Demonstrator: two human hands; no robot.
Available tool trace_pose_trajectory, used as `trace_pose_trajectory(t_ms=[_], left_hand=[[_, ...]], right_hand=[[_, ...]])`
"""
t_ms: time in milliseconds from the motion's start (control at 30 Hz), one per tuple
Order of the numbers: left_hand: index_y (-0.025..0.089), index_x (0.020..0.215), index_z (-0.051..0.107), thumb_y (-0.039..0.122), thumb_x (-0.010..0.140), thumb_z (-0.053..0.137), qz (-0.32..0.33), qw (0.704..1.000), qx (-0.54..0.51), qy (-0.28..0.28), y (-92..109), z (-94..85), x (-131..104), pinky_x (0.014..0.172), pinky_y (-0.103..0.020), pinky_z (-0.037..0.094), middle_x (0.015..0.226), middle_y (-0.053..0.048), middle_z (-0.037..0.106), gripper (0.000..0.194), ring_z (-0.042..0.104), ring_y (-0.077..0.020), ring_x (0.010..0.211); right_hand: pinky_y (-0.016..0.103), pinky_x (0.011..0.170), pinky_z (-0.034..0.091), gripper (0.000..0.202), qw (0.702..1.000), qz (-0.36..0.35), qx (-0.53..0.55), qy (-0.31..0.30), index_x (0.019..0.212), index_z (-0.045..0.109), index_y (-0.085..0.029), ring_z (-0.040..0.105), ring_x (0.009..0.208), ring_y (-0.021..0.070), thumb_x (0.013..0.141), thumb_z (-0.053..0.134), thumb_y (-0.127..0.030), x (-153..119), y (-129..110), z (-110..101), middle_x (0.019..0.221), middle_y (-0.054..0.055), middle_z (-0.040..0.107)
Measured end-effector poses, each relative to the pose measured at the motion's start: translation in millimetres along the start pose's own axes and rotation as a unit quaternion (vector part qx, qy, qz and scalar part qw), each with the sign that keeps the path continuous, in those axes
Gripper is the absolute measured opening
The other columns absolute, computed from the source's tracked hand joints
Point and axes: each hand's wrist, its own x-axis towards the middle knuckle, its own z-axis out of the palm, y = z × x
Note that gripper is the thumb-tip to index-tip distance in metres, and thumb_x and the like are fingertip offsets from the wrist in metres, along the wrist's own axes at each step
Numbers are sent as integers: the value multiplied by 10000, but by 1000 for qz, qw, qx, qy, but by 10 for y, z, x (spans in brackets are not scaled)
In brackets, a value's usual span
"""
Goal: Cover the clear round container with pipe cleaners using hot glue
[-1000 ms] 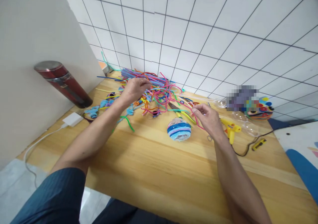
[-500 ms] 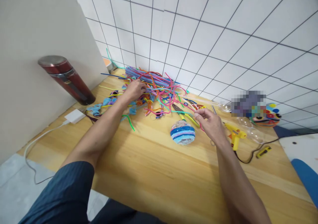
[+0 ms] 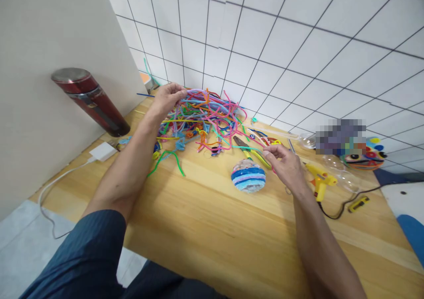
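Note:
A tangled heap of coloured pipe cleaners (image 3: 212, 113) lies against the tiled wall. At its left end my left hand (image 3: 169, 99) is closed, fingertips pinching lavender pipe cleaners (image 3: 196, 91) at the top of the pile. Further right, my right hand (image 3: 283, 161) is closed, with thumb and finger pressed on the end of a teal pipe cleaner (image 3: 247, 148) that runs back to the heap. Just left of that hand sits a ball banded in blue, lilac and light blue (image 3: 248, 176), its top partly uncovered. Behind the ball are yellow-handled pliers (image 3: 243, 145).
On the right are a yellow glue gun (image 3: 319, 180), a small yellow cutter (image 3: 358, 204), clear plastic domes (image 3: 349, 182) and a colourful craft face (image 3: 364, 155), partly pixelated. On the left stand a dark red thermos (image 3: 91, 100) and a white adapter (image 3: 103, 151) with its cable.
My left hand has moved up and left from the middle of the heap to its left end; the lavender pipe cleaners have shifted with it. My right hand keeps its pinch on the teal one.

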Motion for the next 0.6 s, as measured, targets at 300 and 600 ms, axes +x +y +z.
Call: trace_pose_trajectory(t_ms=[300,600], left_hand=[[216,817,806,341,840,698,55,907,343,-237,239,-149,-97,721,-287,455,735,-5,735,166,636,-189,708],[211,1036,791,445,989,663,56,962,219,-150,573,-170,-238,667,-284,479,759,-14,693,271,609,-166,678]], right_hand=[[393,740,571,261,1000,-11,-16,-4,924,801,-248,731,784,253,919,702,-489,-8,1,20,899,75,837],[388,730,581,270,1000,-14,-26,-6,916,799,-244,726,777,249,897,700,-494,-3,27,65,892,82,836]])
